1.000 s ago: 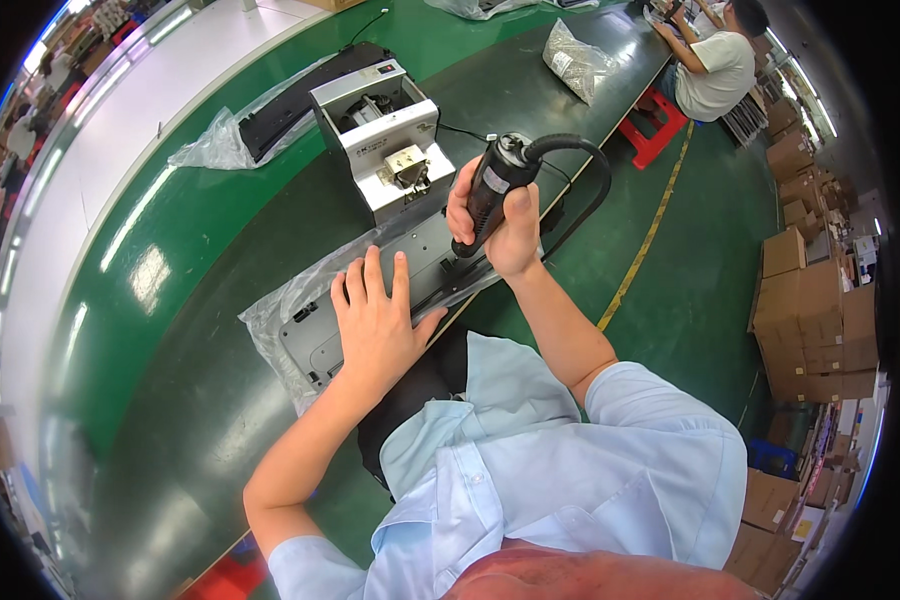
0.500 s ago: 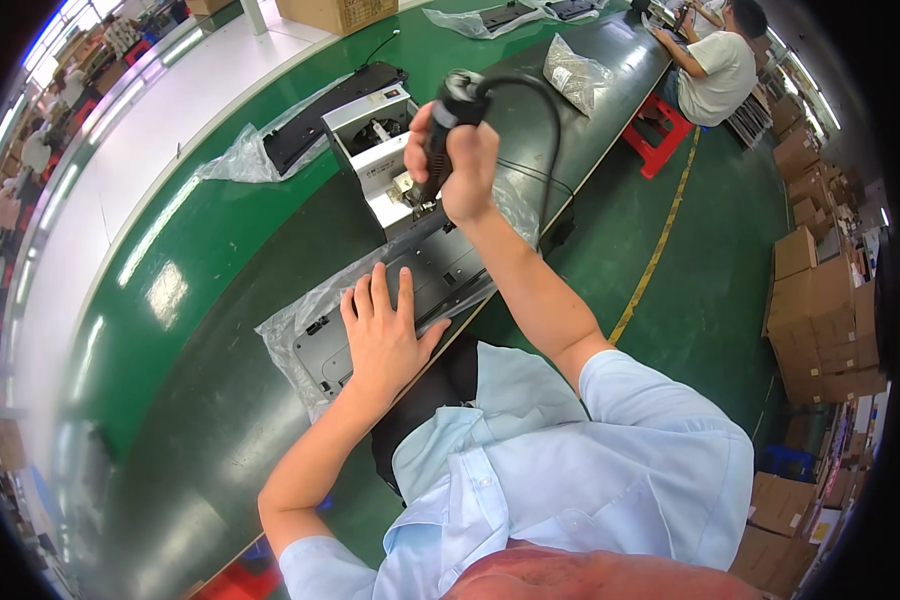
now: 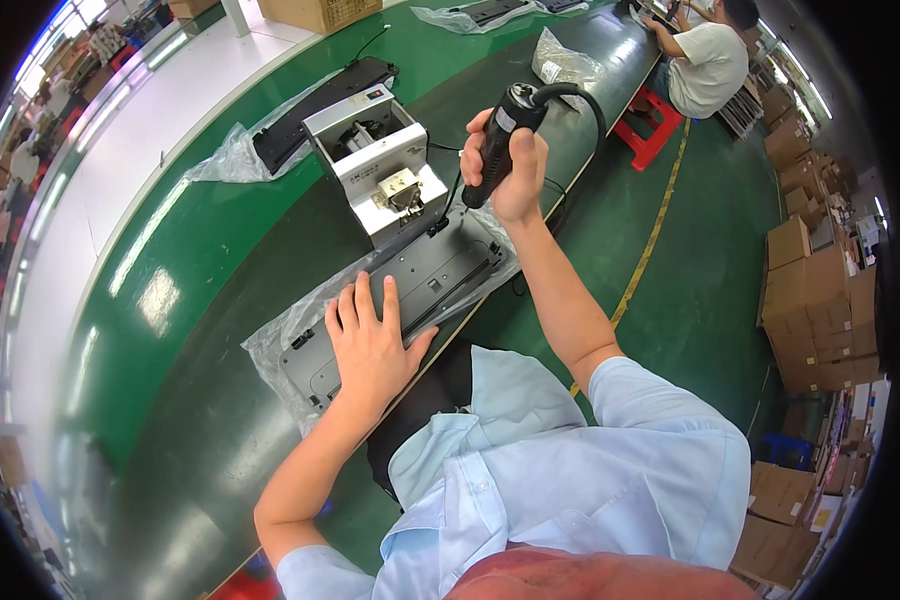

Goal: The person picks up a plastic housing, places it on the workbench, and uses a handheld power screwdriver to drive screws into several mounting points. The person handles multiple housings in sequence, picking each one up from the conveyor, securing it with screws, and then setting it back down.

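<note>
- Under the left hand (image 3: 370,345): a long grey metal panel (image 3: 425,275) lying in a clear plastic bag (image 3: 270,340) on the dark belt (image 3: 170,480). Palm flat on the panel's near half, fingers spread and pointing away from the body.
- Right hand (image 3: 510,170), up and to the right of the left one, raised well clear of the panel. Fingers wrapped tight round a black power screwdriver (image 3: 500,135), held tilted, tip end down toward the panel's far end.
- Black cable (image 3: 585,100) loops out of the screwdriver's top and drops past the right side of that hand.
- Just beyond the right hand's knuckles, to its left: a white box-shaped machine (image 3: 370,165) with an open top, standing on the belt and touching the panel's far end, or nearly so; cannot tell which.
- Farther past that machine: another black flat part in plastic (image 3: 315,105).
- Far beyond the right hand, at the belt's end: a seated person in a pale shirt (image 3: 705,60), red stool (image 3: 650,125) beside them.
- Well off to the right: stacked cardboard boxes (image 3: 820,290).
</note>
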The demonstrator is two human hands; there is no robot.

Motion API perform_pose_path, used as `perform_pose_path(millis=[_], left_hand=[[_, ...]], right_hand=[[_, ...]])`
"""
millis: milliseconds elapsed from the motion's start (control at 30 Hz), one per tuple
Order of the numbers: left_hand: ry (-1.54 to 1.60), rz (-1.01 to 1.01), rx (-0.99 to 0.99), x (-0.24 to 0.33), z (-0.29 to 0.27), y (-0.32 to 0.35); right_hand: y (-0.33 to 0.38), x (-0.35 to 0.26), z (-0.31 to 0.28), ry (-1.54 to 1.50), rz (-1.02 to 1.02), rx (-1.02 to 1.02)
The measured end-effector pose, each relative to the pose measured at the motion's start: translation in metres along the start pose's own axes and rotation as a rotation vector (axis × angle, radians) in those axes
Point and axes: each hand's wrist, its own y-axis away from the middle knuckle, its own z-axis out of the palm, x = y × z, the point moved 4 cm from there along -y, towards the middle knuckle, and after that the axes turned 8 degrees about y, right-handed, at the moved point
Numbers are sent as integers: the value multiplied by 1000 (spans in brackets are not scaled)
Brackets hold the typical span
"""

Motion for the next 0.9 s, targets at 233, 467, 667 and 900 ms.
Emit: perform_pose_path(millis=[233,467,667,900], left_hand=[[-17,-10,-9,1,0,-1],[-10,-12,-2,1,-1,-3],[-1,4,43,2,-2,0],[12,6,28,1,0,2]], right_hand=[[-3,25,3,-28,112,-33],[2,11,15,64,99,-100],[-9,-16,71,-146,-89,-122],[22,-13,56,-88,108,-203]])
